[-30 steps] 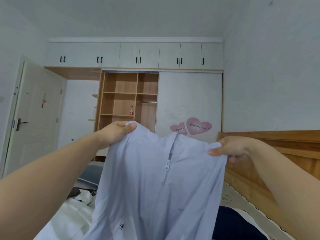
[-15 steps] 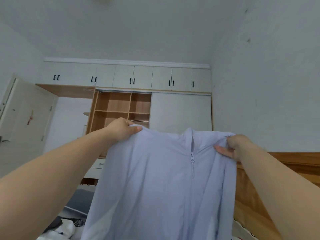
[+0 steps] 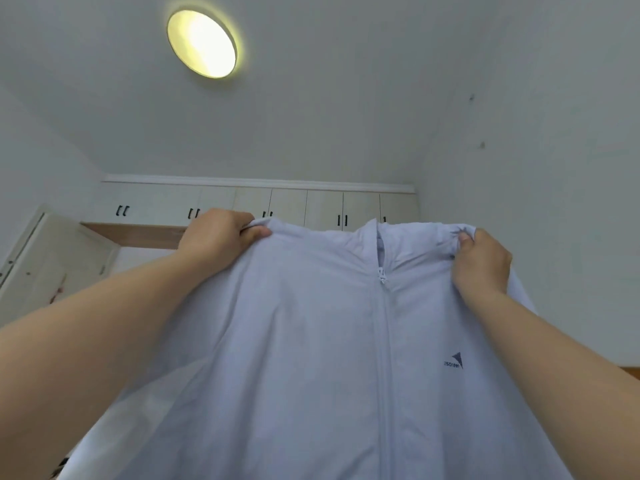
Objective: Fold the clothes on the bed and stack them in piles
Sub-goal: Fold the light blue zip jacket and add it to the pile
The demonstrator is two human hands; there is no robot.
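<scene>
Jacket (image 3: 311,358) held up by both shoulders, front facing the camera.
Left hand (image 3: 221,237) at 10 o'clock and right hand (image 3: 481,261) at 2 o'clock each clench a shoulder in a pinching grip; the pale fabric hangs between them, zip (image 3: 382,278) closed down the middle, small logo (image 3: 454,361) at 3 o'clock. Behind, wardrobe doors (image 3: 325,209); ceiling lamp (image 3: 202,43) lit at 11 o'clock.

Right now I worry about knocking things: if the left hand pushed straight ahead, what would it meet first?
Probably the upper wardrobe cabinets, which sit right behind the left hand gripping the pale zip jacket. Nothing shows in between, though depth is unclear.
</scene>
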